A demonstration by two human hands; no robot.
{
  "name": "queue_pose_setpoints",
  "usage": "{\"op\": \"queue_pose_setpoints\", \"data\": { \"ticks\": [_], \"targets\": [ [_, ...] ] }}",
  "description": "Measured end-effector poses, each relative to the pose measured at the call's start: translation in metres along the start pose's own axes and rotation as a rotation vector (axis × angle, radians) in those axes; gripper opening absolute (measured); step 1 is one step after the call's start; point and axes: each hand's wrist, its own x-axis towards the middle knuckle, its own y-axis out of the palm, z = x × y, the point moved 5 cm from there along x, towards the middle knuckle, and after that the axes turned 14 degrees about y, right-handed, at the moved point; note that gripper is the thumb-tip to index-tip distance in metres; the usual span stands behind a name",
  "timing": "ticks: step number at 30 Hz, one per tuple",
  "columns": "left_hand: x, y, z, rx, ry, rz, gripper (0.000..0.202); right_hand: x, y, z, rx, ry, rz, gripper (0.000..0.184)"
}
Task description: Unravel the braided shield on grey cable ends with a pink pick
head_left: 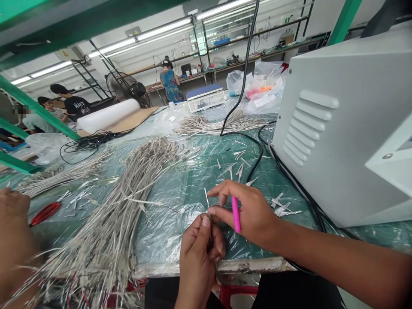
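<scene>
Left grip [198, 246] is closed, thumb pressed over curled fingers, on the lower end of a thin wire [206, 196], whose silvery tip stands up above the thumb, leaning slightly left. Right grip [246, 212] meets it from the other side, with the thumb tip at the wire just above the left thumb and the forefinger tip beside the wire higher up; whether that forefinger touches it, I cannot tell. The same right grip is also closed on a pink pen [236, 216], tucked among the fingers, its pale tip pointing away over the bench [164, 240]. So the wire rises out of the left grip and stands just left of the right fingertips, over the near part of the bench.

To the left, near the left grip, a thick bundle [128, 193] of grey leads spreads across the bench and over its near edge. Pale scraps [240, 171] lie beyond the right grip, and another cluster [283, 207] lies right of it, near a grey machine [325, 124]. A black cord [254, 150] runs along the bench beside the machine. Farther back are more leads [222, 124], a scale [206, 98] and plastic bags [264, 86]. Another person's hand [14, 208] shows at the left edge, near a red loop [46, 213]
</scene>
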Motion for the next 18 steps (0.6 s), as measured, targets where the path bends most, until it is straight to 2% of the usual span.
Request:
{"op": "queue_pose_setpoints", "data": {
  "ticks": [3,6,9,11,13,18],
  "targets": [
    [0.0,0.0,0.0,-0.002,-0.007,-0.014,0.025,0.001,-0.01,0.003,-0.039,-0.034,-0.178,0.022],
    [-0.001,0.0,-0.001,0.017,-0.003,-0.026,0.025,-0.003,-0.017,0.012,-0.06,-0.173,-0.267,0.021],
    [-0.001,-0.001,0.0,-0.005,0.003,-0.044,0.027,-0.012,-0.011,0.023,-0.114,-0.408,-0.148,0.02],
    [-0.002,0.0,0.002,-0.038,-0.007,-0.046,0.03,-0.017,-0.003,0.026,-0.186,-0.501,-0.042,0.017],
    [-0.001,0.0,0.002,-0.053,-0.01,-0.038,0.029,-0.017,0.003,0.023,-0.239,-0.464,0.001,0.016],
    [0.001,-0.001,0.0,-0.072,0.009,-0.01,0.028,-0.008,0.009,0.005,-0.149,-0.192,0.065,0.009]
  ]
}}
